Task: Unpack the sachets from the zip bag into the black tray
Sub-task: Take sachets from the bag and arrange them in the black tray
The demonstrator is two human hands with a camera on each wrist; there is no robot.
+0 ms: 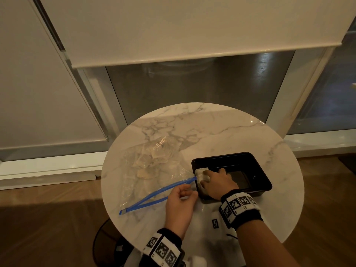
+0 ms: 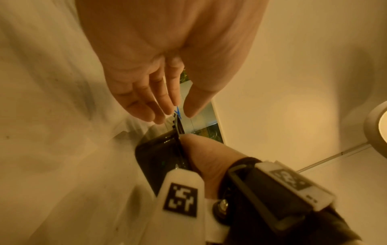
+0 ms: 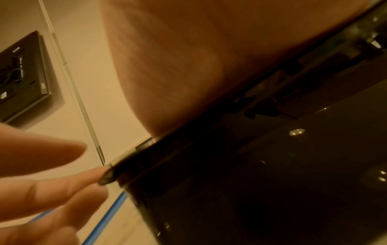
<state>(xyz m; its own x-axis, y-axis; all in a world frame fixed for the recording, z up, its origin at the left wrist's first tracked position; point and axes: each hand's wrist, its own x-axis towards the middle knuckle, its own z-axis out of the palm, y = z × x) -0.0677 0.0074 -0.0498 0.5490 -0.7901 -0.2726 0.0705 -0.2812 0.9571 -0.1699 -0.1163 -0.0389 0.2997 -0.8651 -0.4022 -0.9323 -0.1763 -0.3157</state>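
my left hand (image 1: 180,205) pinches the zip bag (image 1: 154,170) mouth open while my right hand (image 1: 216,183) lowers pinched sachets (image 1: 201,174) into the black tray (image 1: 256,170).

Glossy black tray (image 1: 260,170), marble table (image 1: 221,128)

Likely a home room, marble side table (image 1: 221,128), roller blinds (image 1: 173,31), wood floor (image 1: 48,218)
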